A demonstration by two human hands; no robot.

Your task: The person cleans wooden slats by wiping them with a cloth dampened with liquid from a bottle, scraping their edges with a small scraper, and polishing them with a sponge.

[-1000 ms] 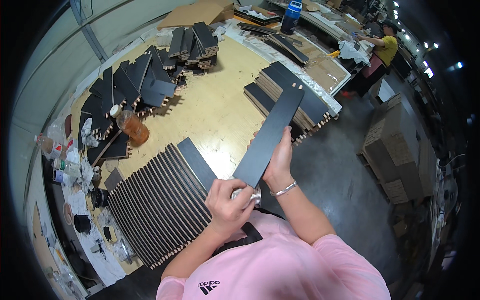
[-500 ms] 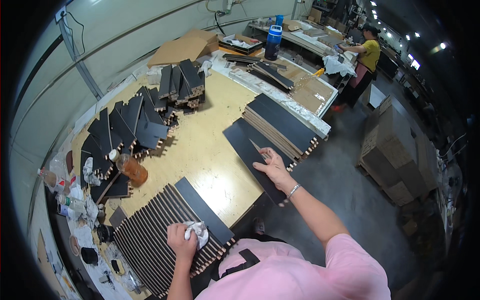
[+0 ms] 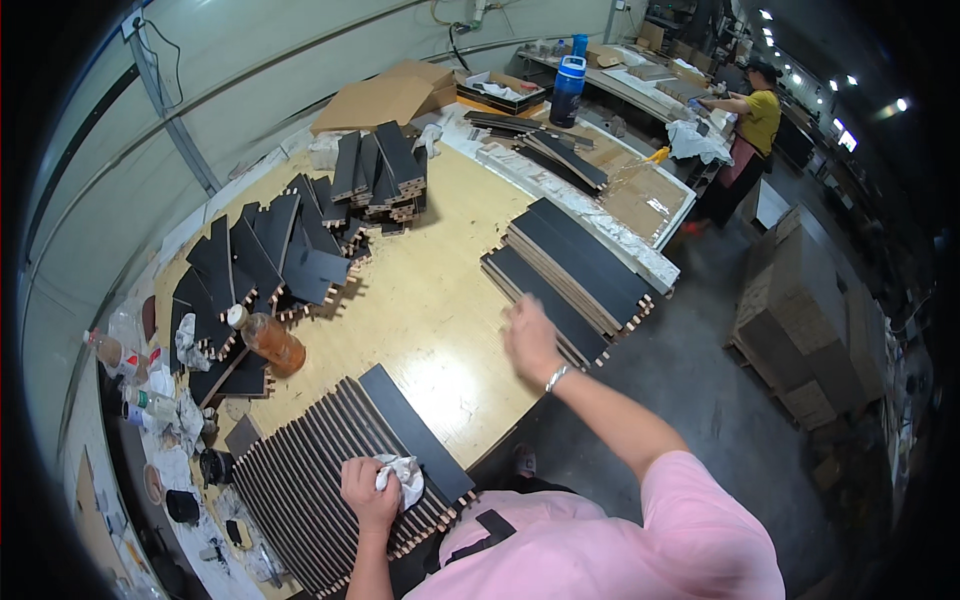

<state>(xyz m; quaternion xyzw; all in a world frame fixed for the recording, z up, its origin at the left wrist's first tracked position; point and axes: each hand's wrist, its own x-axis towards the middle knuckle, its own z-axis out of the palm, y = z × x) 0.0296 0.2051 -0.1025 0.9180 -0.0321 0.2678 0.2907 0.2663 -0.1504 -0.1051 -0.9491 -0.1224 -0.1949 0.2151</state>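
My left hand is closed on a crumpled white cloth. It rests over a row of dark boards standing on edge side by side, with pegs along their near ends. One dark board lies at the right end of that row, its broad face up. My right hand, smeared by motion, is beside the near stack of dark boards; no board shows in it, and its finger shape is unclear. Against that stack stands a taller stack of dark boards, wooden pegs sticking out at its near end.
Loose dark boards are heaped at the left and back. A bottle of amber liquid stands by them. A blue bottle is at the back. Brown stacked panels stand on the floor at right. Another person works farther off.
The board that was under my right hand now lies flat on the near stack. My right hand has moved left, off it. My left hand still holds the cloth over the row.
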